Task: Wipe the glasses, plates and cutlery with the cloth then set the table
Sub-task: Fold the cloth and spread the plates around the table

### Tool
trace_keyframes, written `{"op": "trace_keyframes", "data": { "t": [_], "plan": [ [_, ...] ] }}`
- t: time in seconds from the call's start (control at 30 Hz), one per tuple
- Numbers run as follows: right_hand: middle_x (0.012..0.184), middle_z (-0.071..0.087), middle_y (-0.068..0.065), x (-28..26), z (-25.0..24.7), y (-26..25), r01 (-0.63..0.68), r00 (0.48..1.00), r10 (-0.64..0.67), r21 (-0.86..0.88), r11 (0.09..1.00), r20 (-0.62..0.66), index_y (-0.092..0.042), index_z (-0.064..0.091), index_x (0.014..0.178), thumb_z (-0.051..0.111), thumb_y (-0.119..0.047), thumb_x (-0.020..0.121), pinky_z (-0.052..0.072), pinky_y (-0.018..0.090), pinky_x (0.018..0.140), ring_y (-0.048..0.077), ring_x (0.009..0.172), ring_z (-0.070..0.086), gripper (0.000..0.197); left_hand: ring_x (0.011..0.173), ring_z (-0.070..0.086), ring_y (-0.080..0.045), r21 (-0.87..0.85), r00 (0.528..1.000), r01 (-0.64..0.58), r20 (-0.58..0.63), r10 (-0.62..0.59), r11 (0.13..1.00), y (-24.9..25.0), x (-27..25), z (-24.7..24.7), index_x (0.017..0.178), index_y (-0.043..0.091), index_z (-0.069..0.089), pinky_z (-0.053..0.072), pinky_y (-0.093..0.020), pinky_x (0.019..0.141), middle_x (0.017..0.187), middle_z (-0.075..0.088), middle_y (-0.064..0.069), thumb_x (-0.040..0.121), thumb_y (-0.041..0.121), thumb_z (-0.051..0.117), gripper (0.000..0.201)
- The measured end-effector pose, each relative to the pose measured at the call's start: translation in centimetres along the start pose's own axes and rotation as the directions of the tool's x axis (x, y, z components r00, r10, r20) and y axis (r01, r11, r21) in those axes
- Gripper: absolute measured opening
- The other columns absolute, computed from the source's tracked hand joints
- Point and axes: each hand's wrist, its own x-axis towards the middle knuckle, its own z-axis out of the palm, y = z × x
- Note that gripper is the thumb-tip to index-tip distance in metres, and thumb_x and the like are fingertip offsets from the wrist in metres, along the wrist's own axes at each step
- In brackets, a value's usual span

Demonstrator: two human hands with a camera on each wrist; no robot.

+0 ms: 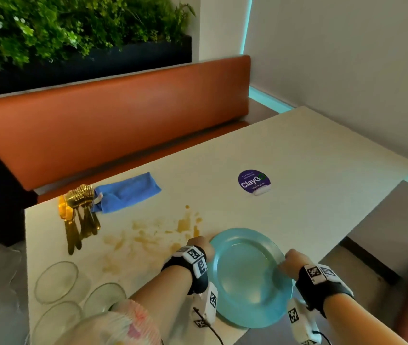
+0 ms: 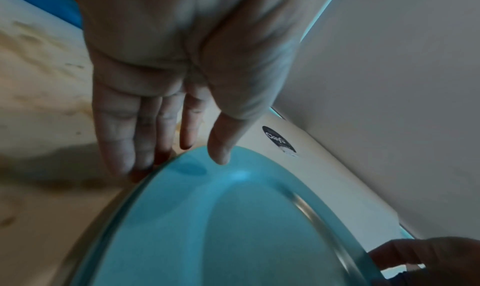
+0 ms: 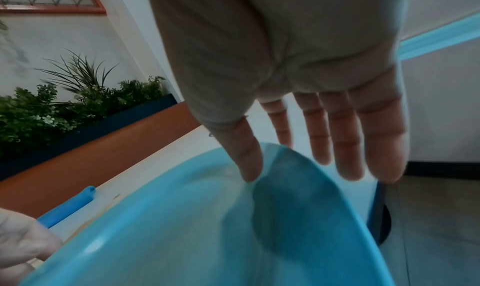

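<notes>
A teal plate [image 1: 245, 277] hangs partly over the table's near edge, held by both hands. My left hand [image 1: 201, 246] grips its left rim, thumb on top and fingers [image 2: 124, 146] reaching under the edge of the plate [image 2: 233, 229]. My right hand [image 1: 291, 260] grips the right rim the same way, its thumb pressing the plate [image 3: 182, 229] from above. A folded blue cloth [image 1: 126, 192] lies at the far left of the table. Gold cutlery [image 1: 78, 210] is bundled beside it. Three clear round glass pieces [image 1: 56, 281] sit at the near left corner.
Brown smears [image 1: 153, 235] stain the white table [image 1: 322, 158] between the cutlery and the plate. A purple round sticker [image 1: 254, 181] lies mid-table. An orange bench [image 1: 113, 120] runs along the far side, with a planter behind it. A wall bounds the right.
</notes>
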Motion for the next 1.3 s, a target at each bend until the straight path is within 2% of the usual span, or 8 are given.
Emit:
{"op": "trace_keyframes", "data": {
  "t": [0.27,0.63,0.73,0.83,0.93,1.0,1.17,1.3],
  "plan": [
    [0.119,0.061,0.012,1.6,0.5,0.3,0.109,0.994,-0.109,-0.008,0.994,-0.001,-0.006,0.051,0.119,0.058,-0.027,0.085,0.046,0.027,0.081,0.028,0.11,0.058,0.04,0.111,0.059,-0.031,-0.009,0.987,0.156,-0.047,-0.156,0.988,-0.4,0.5,1.4,0.121,0.004,0.058,0.047,-0.035,0.09,0.121,0.061,-0.012,0.089,0.023,0.043,0.039],
    [0.115,0.063,0.017,3.1,-4.6,-1.1,0.233,0.97,-0.225,0.091,0.968,-0.092,-0.006,0.058,0.115,0.058,-0.02,0.086,0.052,0.043,0.088,0.034,0.103,0.061,0.033,0.107,0.061,-0.029,-0.203,0.991,0.06,-0.106,-0.083,0.977,2.3,-0.6,-3.6,0.119,-0.001,0.059,0.047,-0.033,0.085,0.122,0.062,-0.016,0.095,0.018,0.047,0.033],
    [0.117,0.062,0.018,3.5,-7.1,-1.8,0.249,0.965,-0.235,0.129,0.96,-0.12,-0.006,0.057,0.119,0.061,-0.023,0.086,0.051,0.044,0.089,0.035,0.103,0.061,0.038,0.099,0.064,-0.031,-0.501,0.992,-0.006,-0.114,-0.059,0.866,3.3,0.8,-5.0,0.114,-0.006,0.061,0.053,-0.034,0.08,0.118,0.063,-0.023,0.089,0.018,0.052,0.035],
    [0.117,0.063,0.018,4.1,-9.6,-2.4,0.263,0.958,-0.222,0.25,0.932,-0.181,-0.006,0.056,0.122,0.064,-0.024,0.085,0.052,0.047,0.089,0.035,0.103,0.062,0.042,0.08,0.061,-0.028,-0.816,0.994,-0.077,-0.107,-0.019,0.573,4.3,0.6,-6.7,0.087,-0.003,0.064,0.05,-0.037,0.077,0.1,0.064,-0.022,0.086,0.018,0.054,0.023],
    [0.11,0.065,0.019,4.2,-11.6,-2.8,0.25,0.96,-0.15,0.476,0.843,-0.238,-0.011,0.054,0.122,0.067,-0.021,0.084,0.056,0.051,0.079,0.035,0.094,0.066,0.042,0.075,0.059,-0.028,-0.971,0.994,0.004,0.029,0.101,0.237,5.5,0.4,-8.3,0.089,0.006,0.063,0.047,-0.036,0.075,0.092,0.064,-0.018,0.098,0.03,0.043,0.033],
    [0.106,0.066,0.019,4.1,-12.7,-3.0,0.241,0.958,-0.096,0.578,0.78,-0.27,-0.013,0.055,0.118,0.066,-0.02,0.084,0.056,0.051,0.077,0.035,0.09,0.067,0.036,0.085,0.062,-0.031,-0.987,0.984,0.05,0.075,0.159,0.153,6.3,0.6,-9.0,0.1,0.008,0.062,0.048,-0.043,0.082,0.097,0.066,-0.017,0.099,0.04,0.038,0.04],
    [0.093,0.062,0.018,4.2,-14.2,-2.2,0.239,0.965,-0.03,0.818,0.523,-0.262,0.0,0.06,0.107,0.055,-0.011,0.091,0.054,0.051,0.08,0.031,0.079,0.06,0.019,0.101,0.065,-0.035,-0.989,0.992,-0.024,-0.005,0.129,0.149,7.6,2.0,-10.1,0.123,0.007,0.056,0.05,-0.055,0.092,0.115,0.066,-0.019,0.096,0.045,0.045,0.048],
    [0.078,0.057,0.012,3.7,-15.4,-1.1,0.24,0.968,0.024,0.949,0.205,-0.25,-0.004,0.052,0.107,0.042,-0.006,0.097,0.053,0.033,0.051,0.025,0.065,0.055,0.014,0.103,0.064,-0.034,-0.99,0.994,-0.084,-0.075,0.083,0.112,8.7,4.0,-10.6,0.123,0.011,0.053,0.049,-0.055,0.093,0.116,0.064,-0.015,0.097,0.041,0.044,0.041]
  ]
}}
